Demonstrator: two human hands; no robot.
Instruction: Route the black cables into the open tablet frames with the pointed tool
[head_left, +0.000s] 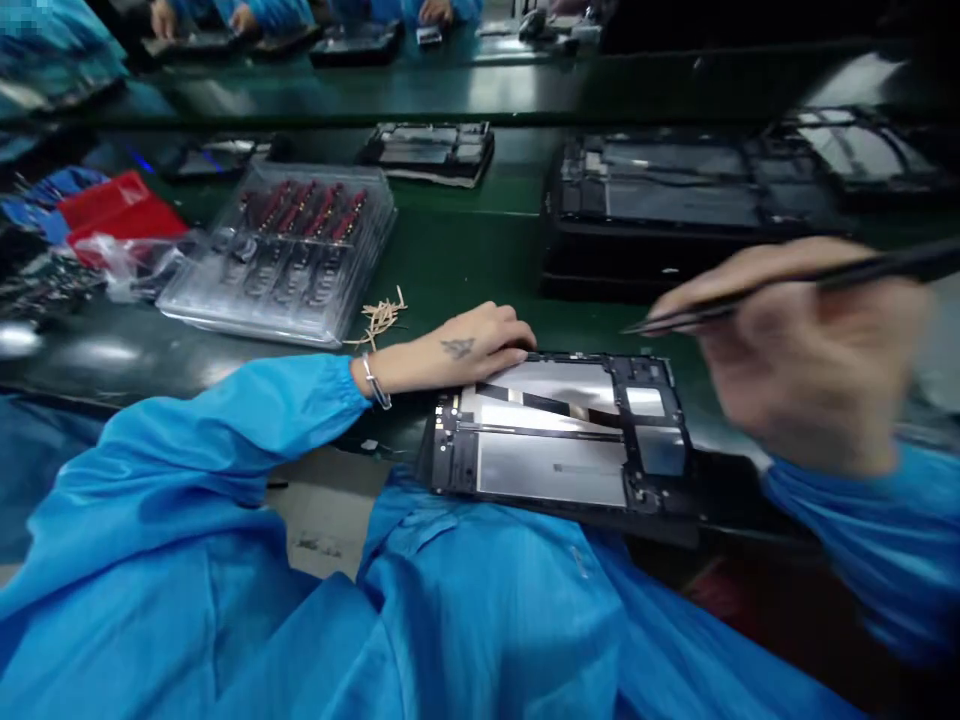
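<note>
An opened tablet housing [551,465] lies at the bench's near edge, partly overhanging it, with silver panels, dark strips and small parts showing inside its black frame. My left hand [480,345] is at its far left edge, thumb on the rim and fingers curled together. Raised to the right of the housing, my right hand [810,360] is closed around black tweezers [720,300], whose tips point left over the far right corner, apart from it. Motion blurs this hand.
A clear plastic tray [262,315] holds rows of small red and dark parts. Thin tan strips [382,318] lie beside it. A red bag [120,215] sits left. More opened housings [660,190] are stacked behind, and another [431,150] lies nearby. Co-workers' hands [244,18] show across the bench.
</note>
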